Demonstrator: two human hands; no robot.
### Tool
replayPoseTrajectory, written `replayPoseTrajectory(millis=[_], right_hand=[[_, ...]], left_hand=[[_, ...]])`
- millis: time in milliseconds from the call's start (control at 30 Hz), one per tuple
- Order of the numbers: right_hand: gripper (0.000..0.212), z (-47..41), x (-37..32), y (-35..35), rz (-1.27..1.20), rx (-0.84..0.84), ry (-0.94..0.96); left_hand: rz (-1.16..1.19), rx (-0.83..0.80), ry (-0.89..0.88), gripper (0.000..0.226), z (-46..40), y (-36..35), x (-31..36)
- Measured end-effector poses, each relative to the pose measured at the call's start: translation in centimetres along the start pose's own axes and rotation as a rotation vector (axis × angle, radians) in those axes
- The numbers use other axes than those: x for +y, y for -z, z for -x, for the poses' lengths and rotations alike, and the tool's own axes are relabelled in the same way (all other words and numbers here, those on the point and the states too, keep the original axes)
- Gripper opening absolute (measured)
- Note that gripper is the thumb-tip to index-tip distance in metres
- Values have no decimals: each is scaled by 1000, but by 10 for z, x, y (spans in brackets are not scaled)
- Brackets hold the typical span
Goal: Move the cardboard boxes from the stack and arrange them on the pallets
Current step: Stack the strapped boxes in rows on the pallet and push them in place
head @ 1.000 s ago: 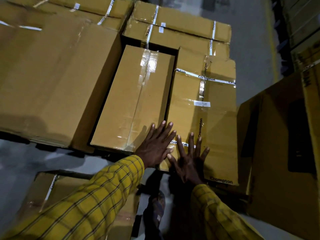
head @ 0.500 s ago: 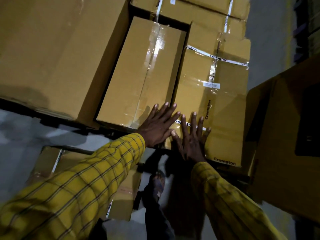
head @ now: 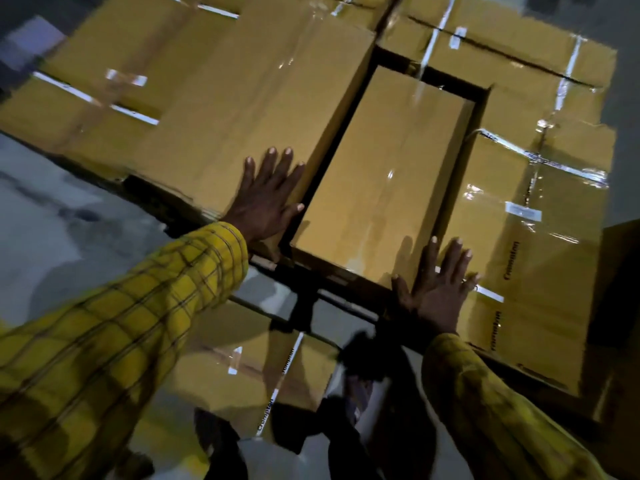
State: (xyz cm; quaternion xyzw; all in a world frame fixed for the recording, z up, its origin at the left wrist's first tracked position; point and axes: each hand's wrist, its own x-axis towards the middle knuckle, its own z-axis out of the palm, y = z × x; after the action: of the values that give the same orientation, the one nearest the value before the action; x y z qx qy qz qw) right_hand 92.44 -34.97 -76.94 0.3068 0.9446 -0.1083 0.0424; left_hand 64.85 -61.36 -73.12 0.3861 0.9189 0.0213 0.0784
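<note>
Brown taped cardboard boxes cover a dark pallet (head: 304, 282). A narrow box (head: 384, 174) lies lower in the middle, between a large box (head: 242, 109) on its left and a Crompton-labelled box (head: 530, 244) on its right. My left hand (head: 266, 199) lies flat, fingers spread, on the near right corner of the large box. My right hand (head: 438, 285) lies flat with fingers apart on the near left corner of the Crompton box, at the seam with the narrow box. Neither hand holds anything.
More taped boxes (head: 502, 57) fill the back of the pallet. Another Crompton box (head: 249, 368) lies on the grey floor (head: 69, 230) below my arms, beside my foot (head: 360, 393). A dark box edge (head: 623, 306) stands at the far right.
My left hand has moved left from the narrow box's near corner onto the large box. My right hand stays on the Crompton box. The camera has swung, so the boxes appear shifted right.
</note>
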Motion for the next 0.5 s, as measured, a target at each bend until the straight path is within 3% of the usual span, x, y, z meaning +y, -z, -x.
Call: replayPoseTrajectory(millis=[133, 300, 433, 500], right_hand=[[111, -1, 0, -6, 21, 35, 11], [105, -4, -39, -12, 215, -48, 373], [80, -13, -80, -35, 167, -130, 323], [79, -15, -94, -45, 131, -134, 277]], left_hand=[[21, -6, -26, 76, -1, -4, 0], [53, 9, -128, 82, 1, -5, -13], [8, 85, -191, 77, 4, -9, -13], [10, 128, -203, 75, 4, -13, -10]])
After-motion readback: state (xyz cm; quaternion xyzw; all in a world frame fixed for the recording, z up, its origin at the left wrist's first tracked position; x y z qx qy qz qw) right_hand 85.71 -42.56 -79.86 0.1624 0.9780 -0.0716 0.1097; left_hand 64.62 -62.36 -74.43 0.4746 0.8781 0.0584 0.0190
